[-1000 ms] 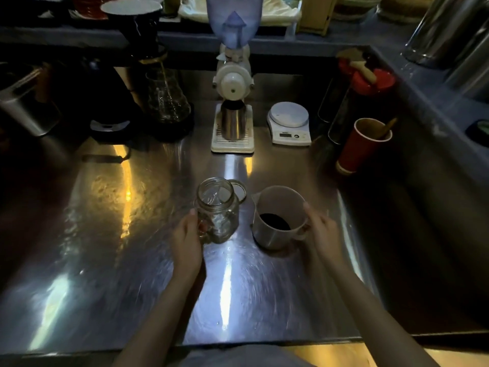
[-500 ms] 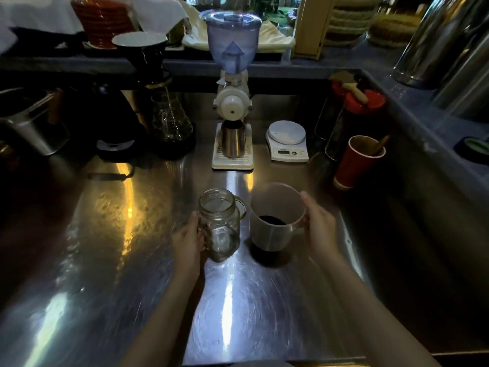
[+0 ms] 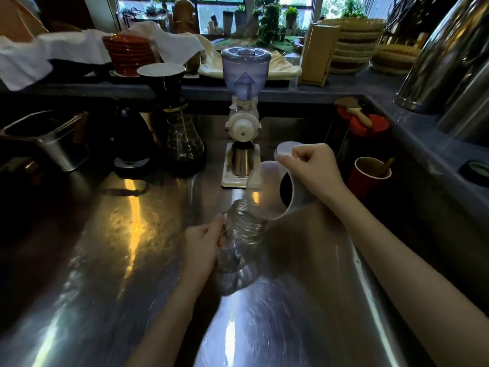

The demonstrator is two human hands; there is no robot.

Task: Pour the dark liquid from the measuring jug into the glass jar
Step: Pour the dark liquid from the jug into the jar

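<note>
Both vessels have risen off the table (image 3: 111,260) since half a second ago. Left hand (image 3: 202,246) wraps the glass jar (image 3: 238,242), tilted toward one o'clock; glass is slippery, fragile. Right hand (image 3: 312,168) pinches the measuring jug (image 3: 272,192) by its handle, lip over the jar mouth; likely light.

Handle of the glass jar (image 3: 239,242) hidden inside the left hand (image 3: 202,243), jug (image 3: 275,190) handle covered by the right hand (image 3: 311,166), scale behind that hand mostly hidden, jar base motion-blurred, both forearms cut off by the bottom edge
</note>
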